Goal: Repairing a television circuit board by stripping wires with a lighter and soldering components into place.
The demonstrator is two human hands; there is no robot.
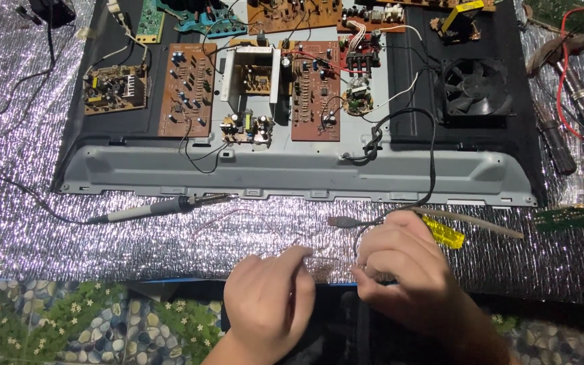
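1. Head view: a workbench covered in crinkled silver foil sheet [28, 135] fills the frame; below its near edge lies a floor mat [69, 324] printed with pebbles and small white flowers.
2. One grey metal chassis [292, 172] lies across the bench, carrying one black fan [474, 86] at its right end.
3. At least three brown circuit boards [187, 88] sit on the chassis, with more boards cut off along the top edge.
4. One soldering iron [153, 209] rests on the foil, just in front of the chassis.
5. One yellow-handled tool [444, 232] lies beside the right hand [403, 260].
6. The left hand [272, 297] and the right hand, fingers curled, pinch a thin wire [319, 260] between them near the bench's front edge.
7. One black cable [431, 155] ends in a plug [339, 221] just above the hands.
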